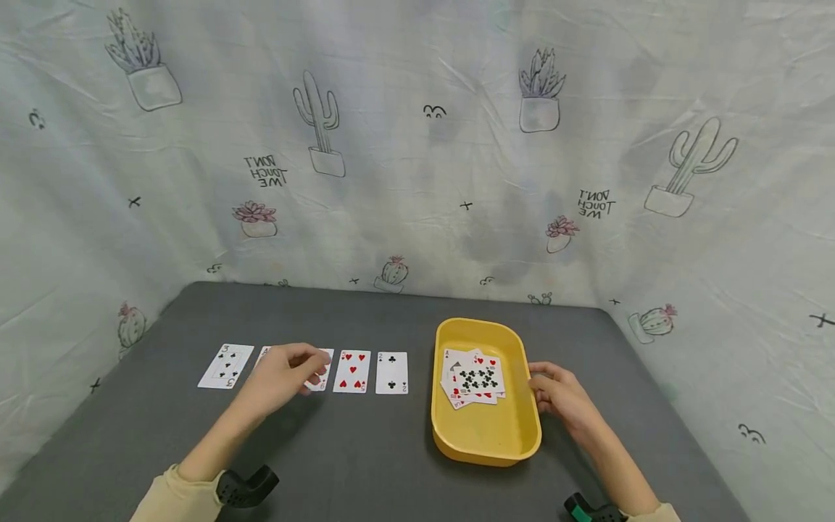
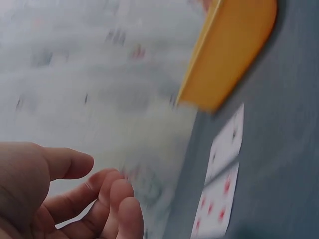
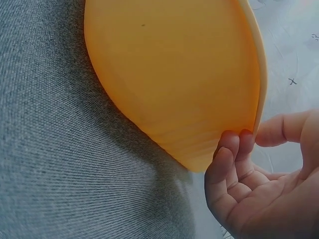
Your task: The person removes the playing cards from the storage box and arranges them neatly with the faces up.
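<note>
Your left hand (image 1: pixel 282 375) hovers over the row of playing cards laid face up on the grey table (image 1: pixel 339 449). Its fingers are loosely curled, and the fingertips sit at the edge of a red-pipped card (image 1: pixel 321 377) that the hand mostly covers. The left wrist view shows the curled fingers (image 2: pixel 107 199) holding nothing, so the hand is relaxed and empty. I cannot tell from the head view whether the fingertips actually touch that card.

The row runs left to right. The three of clubs (image 1: pixel 226 366) lies at the far left. Next comes a card (image 1: pixel 262 354) almost hidden under your hand, then the red-pipped card, then the five of hearts (image 1: pixel 352 371), and last the two of clubs (image 1: pixel 392 373). The cards lie side by side with narrow gaps.

Your right hand (image 1: pixel 562 395) rests against the right wall of the yellow tray (image 1: pixel 485 442), which stands just right of the row. In the right wrist view its fingertips (image 3: pixel 230 144) press the outer side of the tray (image 3: pixel 174 79) near the rim, with the thumb raised apart, so it braces the tray rather than clasping it.

A loose pile of cards (image 1: pixel 474 378) lies face up in the far half of the tray, with a clubs card on top.
</note>
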A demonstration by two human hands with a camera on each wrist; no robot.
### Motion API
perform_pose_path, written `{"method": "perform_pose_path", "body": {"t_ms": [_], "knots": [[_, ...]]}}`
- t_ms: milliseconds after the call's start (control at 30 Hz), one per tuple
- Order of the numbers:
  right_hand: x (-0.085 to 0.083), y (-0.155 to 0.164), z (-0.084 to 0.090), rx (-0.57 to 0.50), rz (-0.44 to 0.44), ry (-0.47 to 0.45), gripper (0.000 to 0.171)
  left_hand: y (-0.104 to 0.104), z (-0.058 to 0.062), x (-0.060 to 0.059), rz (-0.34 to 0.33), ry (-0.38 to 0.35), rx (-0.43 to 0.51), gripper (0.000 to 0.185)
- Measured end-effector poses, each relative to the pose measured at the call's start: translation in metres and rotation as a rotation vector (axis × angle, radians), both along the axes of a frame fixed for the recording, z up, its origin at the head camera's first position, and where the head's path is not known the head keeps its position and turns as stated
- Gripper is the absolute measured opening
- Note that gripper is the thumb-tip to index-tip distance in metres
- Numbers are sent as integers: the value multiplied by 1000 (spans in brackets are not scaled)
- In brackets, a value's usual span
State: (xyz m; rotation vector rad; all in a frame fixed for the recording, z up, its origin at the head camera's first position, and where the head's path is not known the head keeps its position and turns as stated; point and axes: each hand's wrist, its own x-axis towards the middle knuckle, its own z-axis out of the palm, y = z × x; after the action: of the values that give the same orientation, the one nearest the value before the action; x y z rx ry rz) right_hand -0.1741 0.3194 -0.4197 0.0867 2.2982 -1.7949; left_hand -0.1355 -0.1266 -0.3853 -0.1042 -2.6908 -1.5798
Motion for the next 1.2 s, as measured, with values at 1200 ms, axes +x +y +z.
{"method": "perform_pose_path", "body": {"t_ms": [1200], "knots": [[-3,2,-6,-25,18,-4,43,228,-19,-89,-274,-253,161,28]]}}
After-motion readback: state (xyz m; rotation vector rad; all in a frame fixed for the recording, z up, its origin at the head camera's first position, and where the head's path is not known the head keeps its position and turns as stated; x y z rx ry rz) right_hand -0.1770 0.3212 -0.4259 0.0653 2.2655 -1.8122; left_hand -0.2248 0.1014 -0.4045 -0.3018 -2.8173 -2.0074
